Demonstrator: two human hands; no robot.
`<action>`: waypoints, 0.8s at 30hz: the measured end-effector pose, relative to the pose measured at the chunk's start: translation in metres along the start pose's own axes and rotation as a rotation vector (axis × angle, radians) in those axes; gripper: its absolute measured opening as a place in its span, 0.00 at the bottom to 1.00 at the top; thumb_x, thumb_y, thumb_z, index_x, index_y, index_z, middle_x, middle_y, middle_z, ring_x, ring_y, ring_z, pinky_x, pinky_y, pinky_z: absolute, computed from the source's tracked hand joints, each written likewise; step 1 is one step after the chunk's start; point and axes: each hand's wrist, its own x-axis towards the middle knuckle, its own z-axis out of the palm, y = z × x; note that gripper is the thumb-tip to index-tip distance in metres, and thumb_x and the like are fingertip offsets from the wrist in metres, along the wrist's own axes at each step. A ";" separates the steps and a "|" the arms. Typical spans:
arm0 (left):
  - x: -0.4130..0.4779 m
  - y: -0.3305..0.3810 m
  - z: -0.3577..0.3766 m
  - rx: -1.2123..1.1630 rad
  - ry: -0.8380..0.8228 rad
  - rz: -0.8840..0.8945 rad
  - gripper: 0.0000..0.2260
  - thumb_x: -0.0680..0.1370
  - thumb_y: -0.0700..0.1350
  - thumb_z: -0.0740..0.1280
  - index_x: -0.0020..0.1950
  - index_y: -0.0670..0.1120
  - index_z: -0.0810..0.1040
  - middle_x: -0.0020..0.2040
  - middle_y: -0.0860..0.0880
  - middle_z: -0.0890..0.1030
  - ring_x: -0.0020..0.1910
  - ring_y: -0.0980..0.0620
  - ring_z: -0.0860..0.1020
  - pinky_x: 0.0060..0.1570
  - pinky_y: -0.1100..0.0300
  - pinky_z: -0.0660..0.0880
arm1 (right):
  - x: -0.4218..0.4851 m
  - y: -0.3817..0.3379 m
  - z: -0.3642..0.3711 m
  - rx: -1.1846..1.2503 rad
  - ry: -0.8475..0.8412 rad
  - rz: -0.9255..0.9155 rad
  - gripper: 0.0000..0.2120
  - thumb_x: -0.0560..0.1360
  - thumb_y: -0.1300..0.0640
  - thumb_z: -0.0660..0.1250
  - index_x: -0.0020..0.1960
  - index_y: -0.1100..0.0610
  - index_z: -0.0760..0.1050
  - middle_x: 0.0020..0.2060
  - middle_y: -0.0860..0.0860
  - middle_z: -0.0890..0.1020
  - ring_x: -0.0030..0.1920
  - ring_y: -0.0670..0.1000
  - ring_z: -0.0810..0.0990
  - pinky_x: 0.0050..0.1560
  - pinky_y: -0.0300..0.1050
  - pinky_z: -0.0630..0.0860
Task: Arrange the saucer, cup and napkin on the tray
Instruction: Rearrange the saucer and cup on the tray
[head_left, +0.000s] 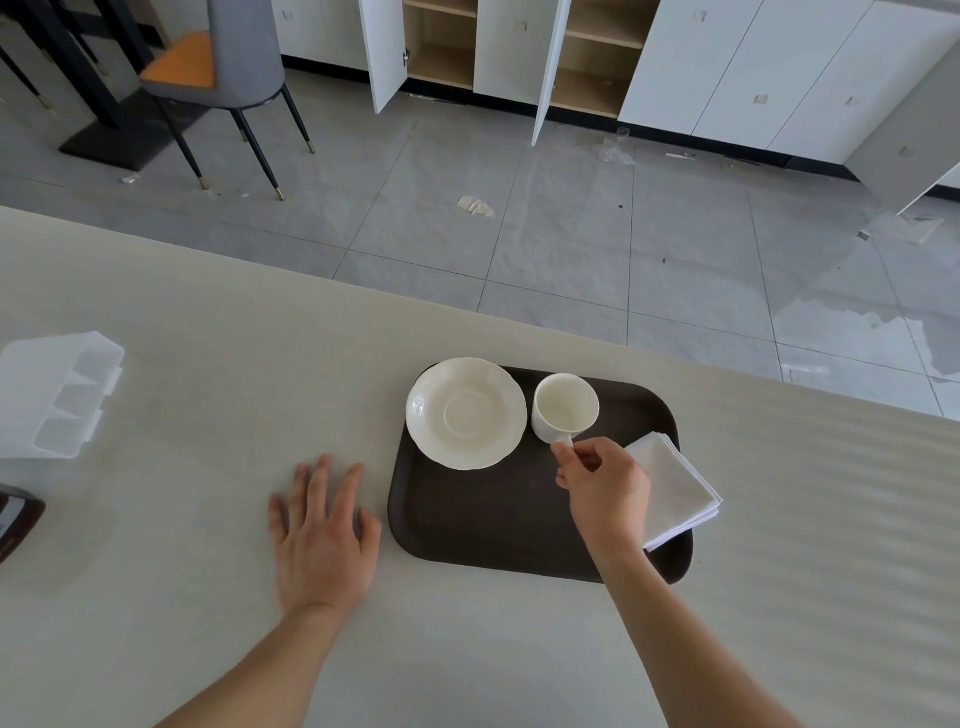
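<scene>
- The cup (565, 409) is white and empty. It stands upright on the far part of the dark tray (498, 525), just to the right of the saucer (466, 413).
- The right hand (605, 486) pinches the cup's little handle. The thumb and first fingers are closed tight on it.
- The saucer is white and round with a wavy edge. It sits on the far left corner of the tray, and its far edge hangs a bit past the rim.
- The napkin (678, 488) is white and folded. It lies on the right side of the tray, and its right corner pokes out over the edge.
- The left hand (322, 530) lies flat on the table (208, 338), just left of the tray. Its fingers are spread wide and hold nothing.
- All three things look to be on the tray already. I think the cup may yet go onto the saucer, since it stands beside it, and the napkin may need a little push inward.
- Count: one cup, one saucer, one napkin, one tray, two hands.
- Far to the left on the table sits a clear plastic box (57, 395).
</scene>
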 end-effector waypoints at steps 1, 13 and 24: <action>0.000 0.000 0.000 0.004 -0.001 0.000 0.25 0.75 0.51 0.54 0.71 0.50 0.70 0.76 0.43 0.66 0.77 0.40 0.59 0.75 0.38 0.53 | -0.001 0.000 0.000 -0.002 -0.002 -0.001 0.10 0.74 0.46 0.73 0.36 0.46 0.77 0.29 0.45 0.82 0.33 0.46 0.82 0.37 0.42 0.78; 0.000 0.000 0.000 0.007 0.006 0.004 0.25 0.74 0.51 0.54 0.71 0.50 0.71 0.75 0.42 0.66 0.77 0.40 0.60 0.75 0.38 0.53 | -0.004 0.003 0.001 -0.013 0.009 -0.014 0.10 0.72 0.44 0.73 0.37 0.45 0.78 0.29 0.43 0.82 0.31 0.44 0.82 0.35 0.39 0.78; 0.000 -0.001 0.002 0.011 0.005 0.006 0.25 0.74 0.51 0.54 0.71 0.50 0.71 0.75 0.42 0.67 0.76 0.40 0.60 0.74 0.37 0.54 | -0.003 0.003 -0.001 -0.021 -0.028 -0.028 0.09 0.72 0.45 0.75 0.39 0.48 0.79 0.30 0.44 0.83 0.32 0.45 0.82 0.37 0.41 0.80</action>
